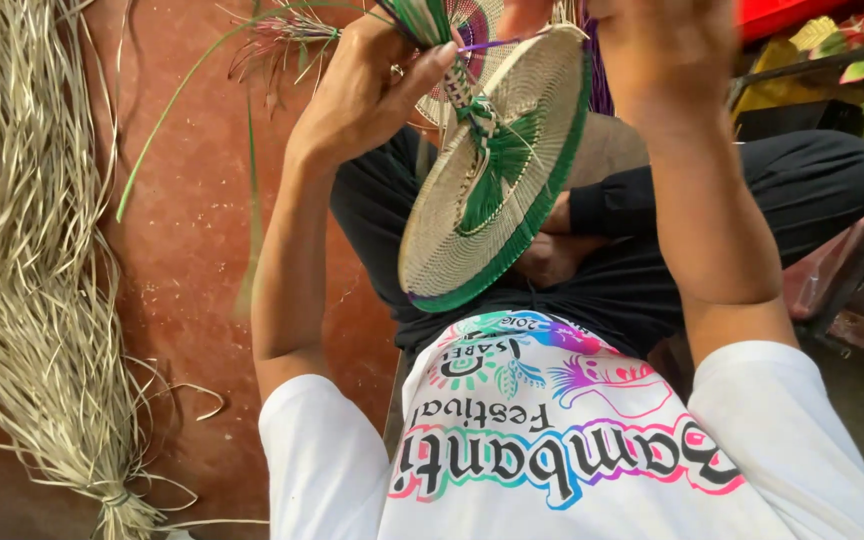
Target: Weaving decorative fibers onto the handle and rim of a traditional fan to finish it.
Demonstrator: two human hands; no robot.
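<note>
Woven straw fan (497, 165) held up between both hands (367, 85).

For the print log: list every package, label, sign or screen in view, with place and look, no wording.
Shirt print: on the white shirt, bottom centre; curved multicoloured lettering with small pink, green and blue motifs.
No packages, signs or screens can be made out.

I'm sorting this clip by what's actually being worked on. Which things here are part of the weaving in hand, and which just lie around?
In hand:
- round woven fan with green rim
- green strands, pinched by the left hand
- purple strand
- right hand, raised near the fan's top edge; its grip is blurred

Lying about:
- bundle of pale dried straw on the red floor
- green and yellow leaves
</note>
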